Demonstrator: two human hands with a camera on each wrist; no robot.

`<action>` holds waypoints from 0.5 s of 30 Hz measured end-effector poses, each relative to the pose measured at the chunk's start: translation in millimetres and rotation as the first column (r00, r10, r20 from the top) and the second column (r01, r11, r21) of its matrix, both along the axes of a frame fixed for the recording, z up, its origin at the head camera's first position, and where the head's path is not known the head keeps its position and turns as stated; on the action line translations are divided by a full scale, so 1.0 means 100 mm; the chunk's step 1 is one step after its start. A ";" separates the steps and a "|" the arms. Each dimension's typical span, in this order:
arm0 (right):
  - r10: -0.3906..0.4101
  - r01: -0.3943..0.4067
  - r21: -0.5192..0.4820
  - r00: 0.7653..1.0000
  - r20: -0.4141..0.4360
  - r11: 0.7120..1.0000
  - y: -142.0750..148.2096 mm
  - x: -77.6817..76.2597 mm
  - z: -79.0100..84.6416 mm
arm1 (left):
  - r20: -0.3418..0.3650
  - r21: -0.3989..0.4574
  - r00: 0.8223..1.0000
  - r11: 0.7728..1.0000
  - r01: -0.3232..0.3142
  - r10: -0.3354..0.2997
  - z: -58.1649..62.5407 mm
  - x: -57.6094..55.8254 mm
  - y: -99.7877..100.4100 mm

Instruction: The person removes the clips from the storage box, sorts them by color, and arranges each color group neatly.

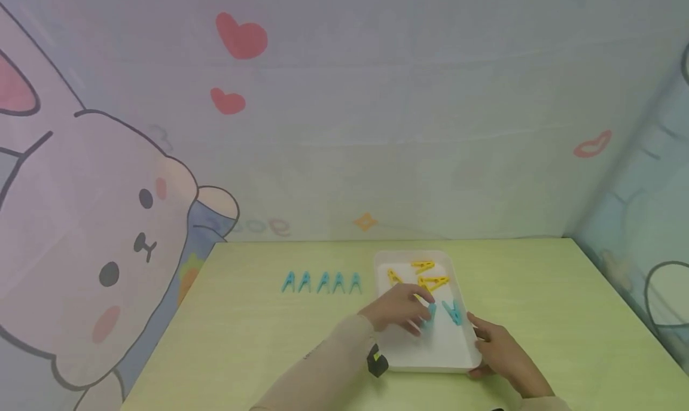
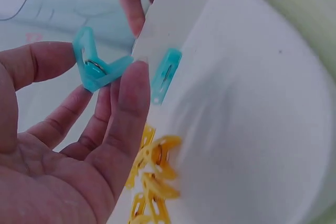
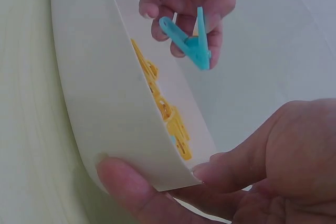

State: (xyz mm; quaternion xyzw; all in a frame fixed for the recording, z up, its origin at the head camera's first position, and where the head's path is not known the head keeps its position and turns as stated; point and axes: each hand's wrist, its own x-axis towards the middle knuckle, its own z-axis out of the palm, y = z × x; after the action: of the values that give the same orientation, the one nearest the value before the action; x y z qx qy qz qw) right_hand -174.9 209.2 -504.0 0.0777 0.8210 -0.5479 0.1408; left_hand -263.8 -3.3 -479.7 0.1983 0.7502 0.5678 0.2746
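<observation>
turquoise clip (image 3: 196,51) pinched in the left hand (image 1: 398,307) over a white tray (image 1: 422,351), right hand (image 1: 503,354) gripping its edge, yellow clips (image 3: 178,126) inside, five blue clips (image 1: 325,277) lined up alongside

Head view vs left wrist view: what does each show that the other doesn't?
Head only: the row of five blue clips on the table, left of the tray.

Left wrist only: the palm side of the left hand and the metal spring in the held blue clip.

Both: left hand holding that clip, right hand at the tray, another blue clip and yellow clips inside.
</observation>
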 end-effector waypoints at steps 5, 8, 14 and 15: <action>-0.005 0.005 -0.002 1.000 0.010 1.000 0.00 -0.02 -0.03 | -0.003 -0.002 1.000 1.000 -0.027 0.027 0.00 -0.12 -0.13; 0.004 -0.003 -0.020 1.000 0.004 1.000 0.00 -0.02 -0.04 | -0.002 -0.006 0.999 0.999 -0.045 0.045 0.02 -0.20 -0.23; 0.003 -0.003 0.005 1.000 0.009 1.000 0.00 -0.02 -0.01 | 0.000 0.042 0.999 0.998 -0.050 0.050 0.11 -0.27 -0.50; -0.002 0.002 0.004 1.000 0.015 1.000 0.00 -0.02 -0.01 | -0.004 0.050 0.999 0.997 -0.051 0.051 0.11 -0.28 -0.55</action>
State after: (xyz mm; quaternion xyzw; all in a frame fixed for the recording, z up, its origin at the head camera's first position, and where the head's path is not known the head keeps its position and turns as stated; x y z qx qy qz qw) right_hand -176.6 208.8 -505.0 0.0830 0.8209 -0.5458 0.1462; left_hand -291.7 -58.3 -468.6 0.1873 0.7414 0.5928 0.2529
